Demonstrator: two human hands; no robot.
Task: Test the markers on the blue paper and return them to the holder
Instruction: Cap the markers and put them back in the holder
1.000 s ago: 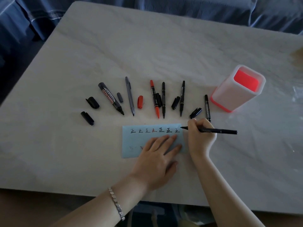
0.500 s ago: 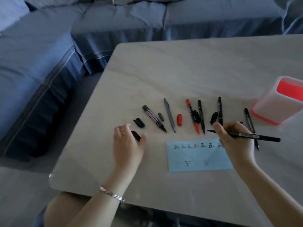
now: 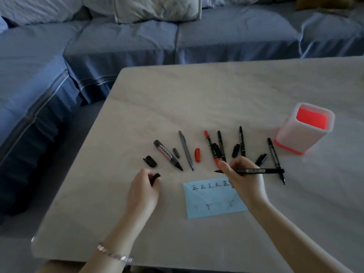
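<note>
My right hand (image 3: 244, 178) grips a thin black marker (image 3: 262, 171) held level above the top right of the blue paper (image 3: 214, 201), its bare tip pointing left. The paper lies flat and carries a row of written characters. My left hand (image 3: 142, 191) pinches a black cap (image 3: 155, 178) left of the paper. Several uncapped markers lie in a row behind the paper, among them a thick black marker (image 3: 167, 157), a grey pen (image 3: 186, 150) and a red marker (image 3: 211, 147). Loose caps lie between them. The pink holder (image 3: 303, 129) stands upright at the right.
The marble table (image 3: 197, 99) ends near my body and at the left. A blue sofa (image 3: 137, 40) with pillows wraps around the far and left sides. One thin black marker (image 3: 275, 160) lies just left of the holder's base.
My left hand left the paper, moved left and picked up the black cap. My right hand lifted the marker off the paper. The camera view swung left and up.
</note>
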